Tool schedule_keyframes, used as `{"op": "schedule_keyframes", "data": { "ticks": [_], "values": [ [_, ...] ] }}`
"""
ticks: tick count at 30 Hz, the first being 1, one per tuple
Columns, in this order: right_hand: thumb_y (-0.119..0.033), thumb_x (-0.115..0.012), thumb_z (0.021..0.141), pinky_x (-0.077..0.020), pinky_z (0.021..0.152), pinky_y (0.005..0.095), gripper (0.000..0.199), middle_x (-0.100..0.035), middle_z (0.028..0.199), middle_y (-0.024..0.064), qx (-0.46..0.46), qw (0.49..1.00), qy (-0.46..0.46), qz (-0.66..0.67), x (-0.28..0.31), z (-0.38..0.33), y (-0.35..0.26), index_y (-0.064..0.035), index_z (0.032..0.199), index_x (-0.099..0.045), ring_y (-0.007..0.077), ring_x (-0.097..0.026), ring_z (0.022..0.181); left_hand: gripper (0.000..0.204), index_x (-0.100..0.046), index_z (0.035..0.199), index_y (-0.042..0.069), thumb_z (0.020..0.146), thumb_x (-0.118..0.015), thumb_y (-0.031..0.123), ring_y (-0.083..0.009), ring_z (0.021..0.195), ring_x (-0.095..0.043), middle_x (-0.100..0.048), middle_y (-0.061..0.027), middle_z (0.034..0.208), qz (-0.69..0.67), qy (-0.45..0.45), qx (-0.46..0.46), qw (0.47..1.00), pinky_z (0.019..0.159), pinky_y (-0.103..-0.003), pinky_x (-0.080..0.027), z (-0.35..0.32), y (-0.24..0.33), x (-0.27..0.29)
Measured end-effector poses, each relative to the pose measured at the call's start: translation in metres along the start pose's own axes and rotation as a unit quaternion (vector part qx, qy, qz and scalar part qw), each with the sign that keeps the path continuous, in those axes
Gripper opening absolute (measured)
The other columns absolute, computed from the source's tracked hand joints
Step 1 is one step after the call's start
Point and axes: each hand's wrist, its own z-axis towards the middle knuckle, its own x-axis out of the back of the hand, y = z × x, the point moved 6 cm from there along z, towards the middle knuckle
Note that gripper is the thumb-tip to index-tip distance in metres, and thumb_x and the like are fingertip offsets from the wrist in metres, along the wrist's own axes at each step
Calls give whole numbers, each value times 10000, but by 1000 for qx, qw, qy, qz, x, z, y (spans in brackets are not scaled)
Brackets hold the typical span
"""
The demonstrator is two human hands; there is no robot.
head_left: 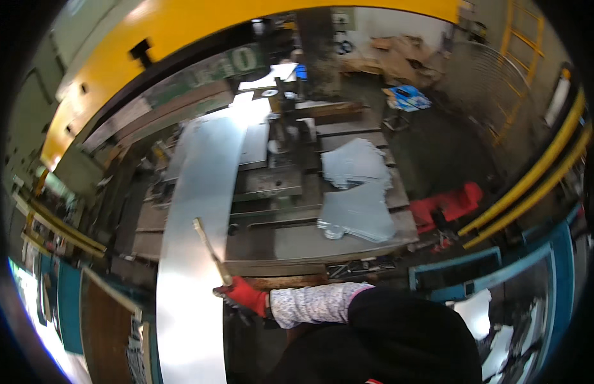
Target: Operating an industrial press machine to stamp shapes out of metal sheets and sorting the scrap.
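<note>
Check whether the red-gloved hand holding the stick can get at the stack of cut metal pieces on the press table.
Probably yes: the gloved hand is near the long sheet; nothing blocks the stack.

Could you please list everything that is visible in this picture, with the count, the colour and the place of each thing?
long shiny sheet-metal strip: one, silver, running from the press toward the lower left
thin wooden stick: one, tan, lying over the strip, its lower end at the red-gloved hand
cut grey metal blanks: two piles, grey, on the right of the dark steel press table
red block-shaped object: one, red, on the floor right of the table
yellow machine frame: one, yellow, top
red-gloved hand: one, red, lower centre, gripping the stick; which hand is unclear
</note>
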Motion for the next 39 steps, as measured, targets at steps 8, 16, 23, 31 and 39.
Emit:
{"op": "schedule_keyframes", "data": {
  "ticks": [8, 16, 23, 31, 39],
  "values": [
    [-224, -560, 775, -329, 459, 274, 260, -461, 527, 0, 11, 997, -11, -73, -3, -5, -22, -44, 598, -500, 85, -427, 503, 403, -426, 1209, -7, 910, -379, 259, -206, 1080, -462, -496, -145, 1180, 43, -55, -15, 997, 946, -334, -332, 48, 12, -12],
    [-240, -572, 780, -363, 471, 281, 237, -501, 558, 22, 39, 994, 22, -98, -1, 2, -7, -36, 666, -526, 105, -454, 508, 399, -425, 1212, -6, 910, -375, 250, -206, 1078, -464, -499, -145, 1179, 60, -46, -30, 997, 939, -329, -338, 63, 14, -13],
    [-231, -592, 773, -367, 486, 275, 224, -499, 580, 10, 3, 998, 24, -60, -2, -9, -21, -45, 672, -520, 94, -455, 549, 395, -425, 1214, -4, 911, -371, 243, -206, 1077, -466, -501, -144, 1178, 74, -34, -44, 996, 933, -324, -344, 69, 16, -11],
    [-295, -626, 767, -384, 472, 283, 281, -508, 595, 24, -4, 995, 77, -65, 27, 20, 9, -25, 764, -550, 101, -478, 533, 391, -425, 1217, -3, 912, -367, 234, -206, 1075, -468, -503, -143, 1178, 87, -13, -63, 994, 927, -319, -350, 63, 16, -12],
    [-200, -682, 754, -437, 621, 267, 211, -604, 752, 37, 90, 994, 61, 5, 27, 34, -44, 0, 791, -623, 107, -541, 688, 387, -424, 1220, -1, 912, -362, 225, -205, 1073, -470, -505, -142, 1177, 90, 32, -58, 994, 920, -313, -356, 41, -1, 3]
  ]
}}
